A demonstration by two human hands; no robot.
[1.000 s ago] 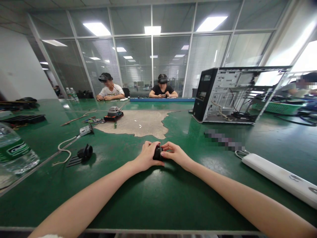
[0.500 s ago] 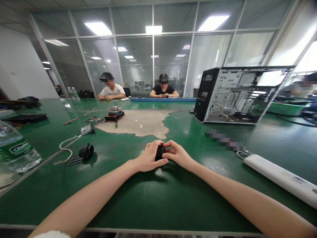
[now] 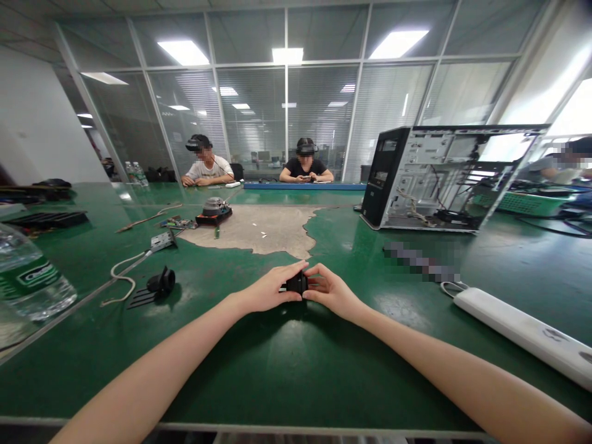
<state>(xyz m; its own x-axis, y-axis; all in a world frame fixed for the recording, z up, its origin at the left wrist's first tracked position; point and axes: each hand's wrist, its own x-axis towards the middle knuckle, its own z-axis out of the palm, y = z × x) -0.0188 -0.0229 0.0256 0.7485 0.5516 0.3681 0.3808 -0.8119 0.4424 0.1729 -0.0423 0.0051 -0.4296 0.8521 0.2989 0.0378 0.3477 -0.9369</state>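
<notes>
A small black part [image 3: 296, 283] is held between my two hands above the green table [image 3: 296, 376], near the middle of the view. My left hand [image 3: 275, 287] grips it from the left, fingers stretched along its top and thumb below. From the right, the fingertips and thumb of my right hand [image 3: 327, 288] press on its other side. Farther left on the table lies a black round piece with prongs [image 3: 160, 283]. Beyond my hands is a bare, worn patch [image 3: 272, 228] in the green surface.
An open computer case [image 3: 386, 179] stands at the back right, with a white power strip [image 3: 518, 330] nearer. At the left are a water bottle [image 3: 34, 274], a metal bracket with a cable [image 3: 163, 241] and a grey-topped device [image 3: 215, 211]. People sit across the table.
My left hand has shifted slightly left and its fingers have straightened, leaving more of the black part showing. My right hand has barely moved.
</notes>
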